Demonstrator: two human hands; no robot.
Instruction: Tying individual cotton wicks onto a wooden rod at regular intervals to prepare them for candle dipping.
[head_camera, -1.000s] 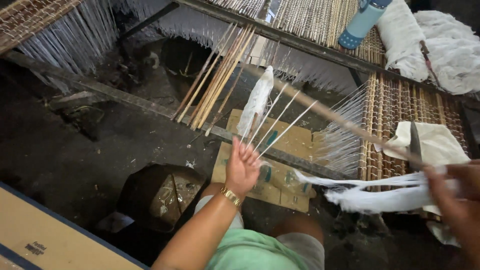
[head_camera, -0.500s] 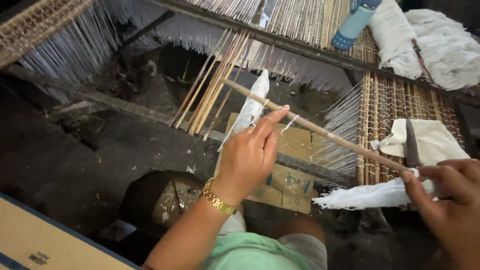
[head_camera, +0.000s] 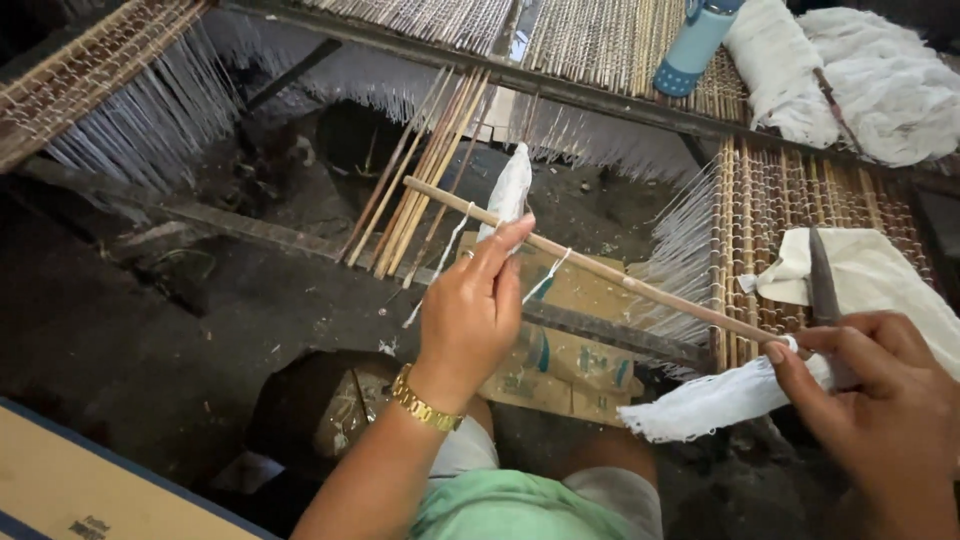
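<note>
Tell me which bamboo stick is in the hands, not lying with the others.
The long stick slanting across the middle: left hand touches it, right hand grips its end with a white thread bundle. The other sticks lean bunched against the frame.

The right hand (head_camera: 880, 410) hides the stick's (head_camera: 600, 268) near end.

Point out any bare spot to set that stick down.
Bare: the dark floor left of the left hand, and the cardboard under the stick. Crowded: the woven mat by the right hand, with cloth, blade, thread bundles.
</note>
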